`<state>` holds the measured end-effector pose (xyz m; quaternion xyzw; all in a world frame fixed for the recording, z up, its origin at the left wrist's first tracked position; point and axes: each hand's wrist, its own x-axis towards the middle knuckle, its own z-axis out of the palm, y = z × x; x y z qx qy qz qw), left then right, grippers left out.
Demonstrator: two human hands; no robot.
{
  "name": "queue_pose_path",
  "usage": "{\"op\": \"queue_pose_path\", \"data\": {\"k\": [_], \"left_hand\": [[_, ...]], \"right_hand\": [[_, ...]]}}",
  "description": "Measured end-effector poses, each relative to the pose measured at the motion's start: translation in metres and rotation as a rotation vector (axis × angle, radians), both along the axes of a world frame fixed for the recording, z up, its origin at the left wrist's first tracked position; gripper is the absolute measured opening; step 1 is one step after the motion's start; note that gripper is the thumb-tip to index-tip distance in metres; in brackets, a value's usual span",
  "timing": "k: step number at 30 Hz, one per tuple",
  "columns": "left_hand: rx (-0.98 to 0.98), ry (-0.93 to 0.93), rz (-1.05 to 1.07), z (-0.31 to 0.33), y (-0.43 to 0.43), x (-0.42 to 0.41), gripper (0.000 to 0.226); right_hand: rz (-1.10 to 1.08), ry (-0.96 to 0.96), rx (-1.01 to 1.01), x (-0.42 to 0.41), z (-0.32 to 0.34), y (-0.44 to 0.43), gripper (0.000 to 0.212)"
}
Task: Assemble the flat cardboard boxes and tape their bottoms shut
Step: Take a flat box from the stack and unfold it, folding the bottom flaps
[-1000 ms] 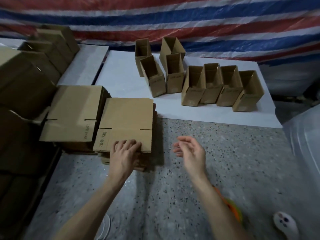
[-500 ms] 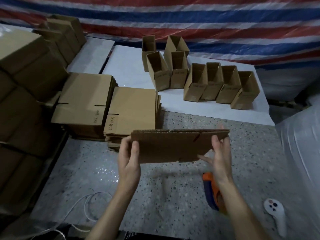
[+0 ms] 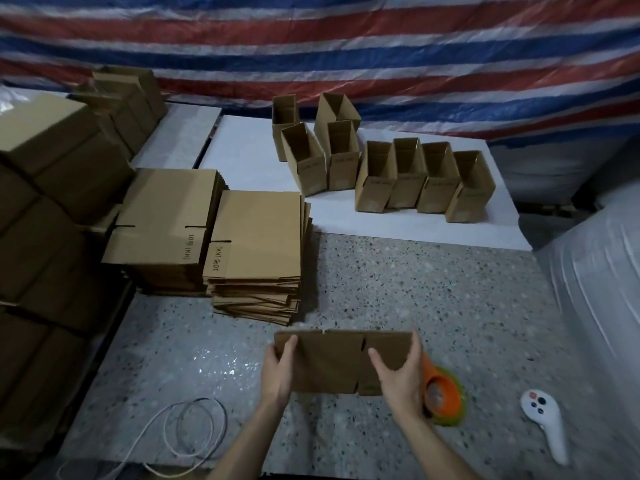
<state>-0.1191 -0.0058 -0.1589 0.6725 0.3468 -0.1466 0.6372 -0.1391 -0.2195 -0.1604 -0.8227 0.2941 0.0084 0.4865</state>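
I hold one flat cardboard box (image 3: 332,362) upright in front of me, low over the speckled floor. My left hand (image 3: 277,372) grips its left edge, thumb on the near face. My right hand (image 3: 401,375) grips its right end, fingers wrapped behind. Two stacks of flat boxes (image 3: 256,237) lie to the left of centre. Several assembled open boxes (image 3: 405,174) stand on a white sheet (image 3: 249,161) further back. An orange and green tape dispenser (image 3: 445,393) lies on the floor just right of my right hand, partly hidden by it.
Large brown cartons (image 3: 45,202) are piled along the left. A white controller (image 3: 545,420) lies at the lower right, a coiled white cable (image 3: 187,431) at the lower left. Plastic-wrapped bundles (image 3: 599,289) stand at the right. A striped tarp (image 3: 346,46) hangs behind.
My left hand lifted a flat box off the nearer stack, and my right hand took its other end. Both hands then brought it down and nearer to me, above the tape dispenser.
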Motion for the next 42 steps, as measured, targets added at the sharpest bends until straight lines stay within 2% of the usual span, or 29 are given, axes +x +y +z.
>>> {"op": "queue_pose_path", "data": {"k": [3, 7, 15, 18, 21, 27, 29, 34, 36, 39, 40, 42], "left_hand": [[0.008, -0.034, -0.022, 0.001, -0.001, -0.003, 0.029], [-0.001, -0.068, -0.024, 0.004, 0.002, -0.009, 0.033], [0.025, -0.058, -0.043, 0.008, 0.000, -0.011, 0.064], [0.043, -0.043, -0.015, 0.008, -0.002, -0.006, 0.067], [-0.005, -0.032, 0.020, 0.009, -0.005, -0.005, 0.062], [-0.090, -0.068, 0.050, 0.012, 0.000, -0.005, 0.038], [-0.089, -0.033, -0.008, 0.013, 0.003, -0.008, 0.035], [-0.096, 0.071, -0.080, 0.010, 0.009, -0.016, 0.048], [-0.143, 0.086, -0.080, 0.011, 0.015, -0.017, 0.044], [-0.171, 0.076, -0.122, 0.005, 0.026, -0.016, 0.050], [-0.180, 0.076, -0.139, 0.002, 0.029, -0.016, 0.053], [-0.204, 0.082, -0.167, -0.002, 0.036, -0.017, 0.054]], "right_hand": [[-0.049, -0.033, -0.085, 0.000, 0.004, 0.007, 0.112], [-0.057, -0.038, -0.127, 0.000, 0.003, 0.014, 0.112], [-0.040, 0.022, -0.183, 0.005, 0.010, 0.014, 0.115], [-0.009, 0.050, -0.106, 0.012, 0.015, 0.011, 0.122], [0.092, 0.017, -0.030, 0.013, 0.020, 0.007, 0.120], [0.552, -0.046, 0.141, 0.001, 0.022, -0.014, 0.107], [0.588, -0.053, 0.189, -0.007, 0.015, -0.017, 0.106], [0.527, -0.030, 0.391, -0.016, 0.006, -0.014, 0.112], [0.431, -0.050, 0.558, -0.015, 0.007, -0.015, 0.100], [0.234, 0.000, 0.831, -0.009, 0.015, -0.011, 0.056], [0.219, 0.030, 0.818, -0.007, 0.016, -0.011, 0.049], [0.232, 0.067, 0.737, -0.004, 0.016, -0.012, 0.049]]}}
